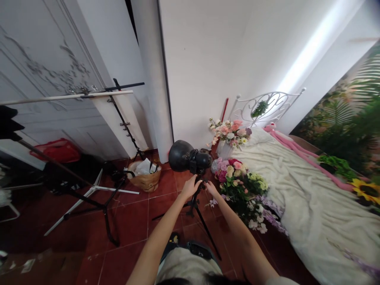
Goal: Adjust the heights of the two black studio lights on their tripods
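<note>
Black studio light (181,155) on black stand (194,200), our 12 o'clock. Left hand (190,187) curled round stand's neck; right hand (211,188) beside it, cannot tell whether fingers pinch. Likely top-heavy, stiff, fragile-headed; best held at column.

Uneven light. Near-white glare slants down the wall (243,55) at upper right; soft shadows mark folds in the cream blanket (297,178). Red floor (163,204) is dim, darkest at lower left. The black lamp (180,156) shows little surface detail. Wide-angle distortion tilts verticals and stretches the edges, which blur; flowers (233,171) near centre read clearer.
</note>
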`<state>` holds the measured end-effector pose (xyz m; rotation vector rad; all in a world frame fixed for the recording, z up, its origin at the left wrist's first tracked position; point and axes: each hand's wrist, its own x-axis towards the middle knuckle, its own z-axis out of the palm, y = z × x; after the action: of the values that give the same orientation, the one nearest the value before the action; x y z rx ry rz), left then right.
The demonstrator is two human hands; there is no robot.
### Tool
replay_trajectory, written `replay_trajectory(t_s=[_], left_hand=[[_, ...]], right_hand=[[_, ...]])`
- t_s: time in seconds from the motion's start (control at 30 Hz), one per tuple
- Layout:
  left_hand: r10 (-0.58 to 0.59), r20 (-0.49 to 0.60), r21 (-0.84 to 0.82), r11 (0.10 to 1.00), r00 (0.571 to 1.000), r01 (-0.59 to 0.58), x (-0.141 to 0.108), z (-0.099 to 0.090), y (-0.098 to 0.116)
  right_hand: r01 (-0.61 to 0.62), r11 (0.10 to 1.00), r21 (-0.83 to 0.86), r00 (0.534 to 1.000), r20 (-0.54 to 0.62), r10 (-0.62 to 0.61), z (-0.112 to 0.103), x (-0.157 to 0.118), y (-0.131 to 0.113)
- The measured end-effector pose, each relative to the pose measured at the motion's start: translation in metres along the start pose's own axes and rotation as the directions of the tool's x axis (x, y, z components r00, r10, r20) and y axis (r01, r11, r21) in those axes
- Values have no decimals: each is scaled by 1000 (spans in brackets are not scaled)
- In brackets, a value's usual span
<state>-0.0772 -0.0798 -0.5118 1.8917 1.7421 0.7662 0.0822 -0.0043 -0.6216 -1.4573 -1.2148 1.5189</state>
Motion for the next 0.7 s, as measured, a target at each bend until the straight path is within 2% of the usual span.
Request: replay_trajectory(t_s=[0.07,0.17,0.27,0.37,0.53,0.7], left_hand=[[-4,3,-3,1000,1000,4,0,0,0],[-10,4,-3,1000,1000,10,0,1,-1],[-3,-3,-8,1000,1000,3,0,1,-3],[-16,-11,-31,999,1000,15,0,2,-3],[-10,-34,-91,996,999,7,1,6,-4],[-20,-45,-168,986,999,12,-3,2,-3]], right_hand=[[3,1000,31,1000,25,-3,2,-3,-1],[50,999,-10,993,104,-49,2,-13,0],[229,959,-169,968,147,-205,1,-28,4],[352,860,-369,936,134,-326,8,-39,6],[354,811,-466,923,36,-382,30,-38,1],[381,839,-388,917,43,-396,36,-42,-5]])
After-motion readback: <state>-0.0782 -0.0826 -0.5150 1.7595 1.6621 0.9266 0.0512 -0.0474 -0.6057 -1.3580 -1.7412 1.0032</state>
